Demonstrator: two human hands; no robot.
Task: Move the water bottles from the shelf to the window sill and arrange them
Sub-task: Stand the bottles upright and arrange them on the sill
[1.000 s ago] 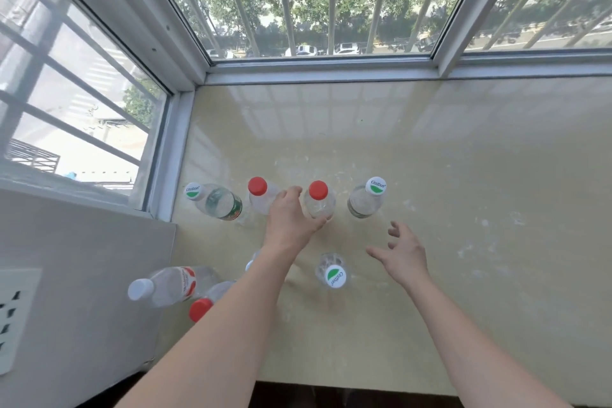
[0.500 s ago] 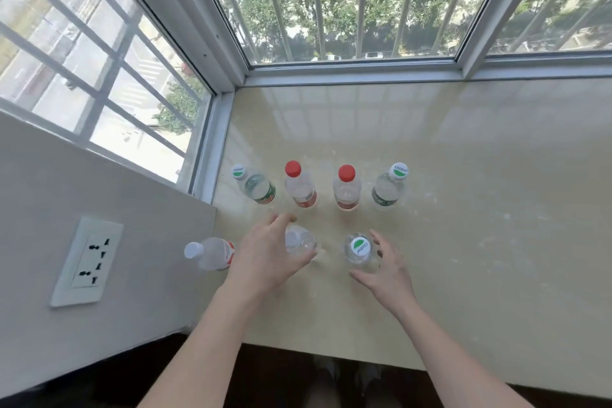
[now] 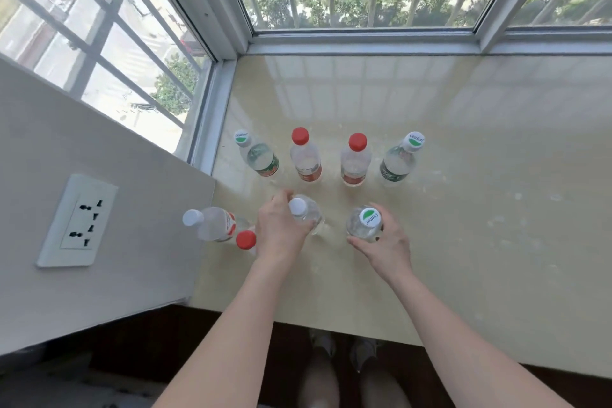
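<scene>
Several water bottles stand on the beige window sill. The back row holds a green-and-white-capped bottle, two red-capped bottles and another green-and-white-capped bottle. In the front row my left hand grips a white-capped bottle. My right hand grips a green-and-white-capped bottle. Left of my left hand stand a white-capped bottle and a red-capped bottle, the latter partly hidden by my hand.
Barred windows close the sill at the back and left. A wall with a power socket juts in at the left, beside the front bottles. The sill's front edge runs above my feet on the dark floor.
My left hand left the back-row red-capped bottle and took hold of the front white-capped bottle. My right hand closed round the front green-and-white-capped bottle. The camera pulled back.
</scene>
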